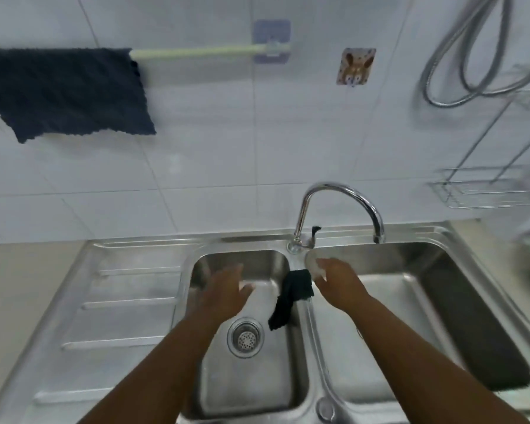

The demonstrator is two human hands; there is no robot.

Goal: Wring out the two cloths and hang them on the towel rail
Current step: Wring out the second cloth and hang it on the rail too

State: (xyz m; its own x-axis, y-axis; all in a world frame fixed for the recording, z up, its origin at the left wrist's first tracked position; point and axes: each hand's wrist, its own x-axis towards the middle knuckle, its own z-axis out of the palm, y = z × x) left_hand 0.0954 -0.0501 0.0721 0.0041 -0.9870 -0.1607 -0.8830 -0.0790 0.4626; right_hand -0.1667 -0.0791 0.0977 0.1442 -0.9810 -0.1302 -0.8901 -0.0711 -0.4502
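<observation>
One dark blue cloth [65, 90] hangs spread over the pale towel rail [196, 52] on the tiled wall at upper left. A second dark cloth [292, 296] lies bunched over the divider between the two sink basins, drooping into the left basin. My left hand [227, 290] hovers over the left basin with fingers apart, holding nothing, a short way left of that cloth. My right hand [338, 281] is just right of the cloth, fingers loosely curled near its upper edge; whether it touches the cloth is unclear.
A steel double sink [459, 240] with a drainboard [120, 301] on the left. The curved tap [343, 191] arches over the right basin. A drain strainer [245, 337] sits in the left basin. A wire rack [484, 188] and shower hose [471, 50] hang at right.
</observation>
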